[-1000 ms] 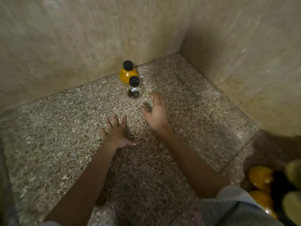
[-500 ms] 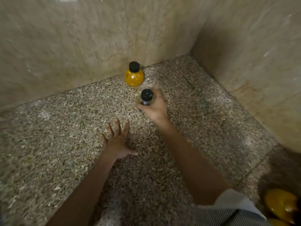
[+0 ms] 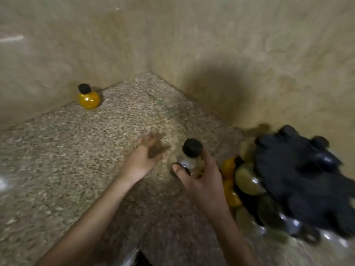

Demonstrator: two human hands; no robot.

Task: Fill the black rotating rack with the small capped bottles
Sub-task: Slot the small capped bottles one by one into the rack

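My right hand [image 3: 201, 181] grips a small clear bottle [image 3: 189, 160] with a black cap, held upright just above the speckled floor. My left hand [image 3: 143, 159] hovers beside it on the left, fingers spread and holding nothing. A round yellow bottle [image 3: 88, 97] with a black cap stands alone by the left wall. At the right sits the black rotating rack [image 3: 299, 181], blurred, with several yellow and greenish round bottles [image 3: 247, 179] held in its lower tier and dark caps showing on top.
Beige stone walls [image 3: 211, 45] meet in a corner behind the speckled granite floor [image 3: 76, 160]. The rack stands against the right wall. Open floor lies between the yellow bottle and my hands.
My right hand has carried the clear bottle away from the yellow one and toward the rack. The view has swung right, bringing the rack in. My left hand has lifted off the floor.
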